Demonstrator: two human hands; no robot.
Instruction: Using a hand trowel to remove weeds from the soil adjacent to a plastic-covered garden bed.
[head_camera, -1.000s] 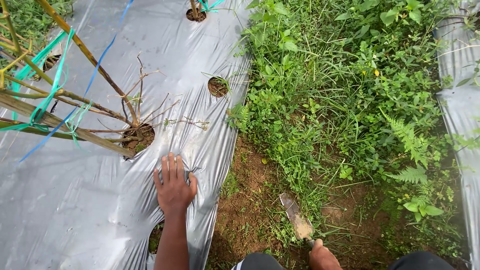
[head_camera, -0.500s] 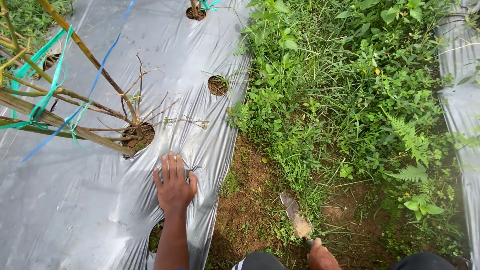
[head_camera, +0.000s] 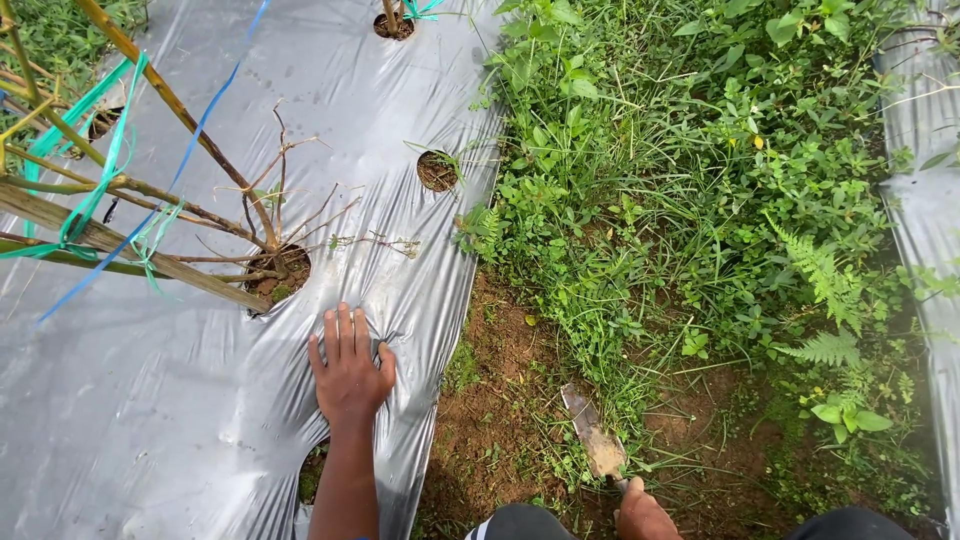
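Observation:
My left hand (head_camera: 349, 367) lies flat, fingers together, on the silver plastic mulch sheet (head_camera: 150, 400), just below a planting hole (head_camera: 280, 275) holding a dry, leafless plant. My right hand (head_camera: 640, 512) sits at the bottom edge, gripping the handle of a small muddy trowel (head_camera: 593, 432) whose blade points up over bare soil (head_camera: 500, 400) between the sheet and the weeds.
Thick green weeds and ferns (head_camera: 700, 200) fill the furrow on the right. Bamboo stakes (head_camera: 130, 255) tied with blue and green string cross the left. More holes (head_camera: 437, 172) pierce the sheet. A second silver sheet (head_camera: 925, 200) runs along the right edge.

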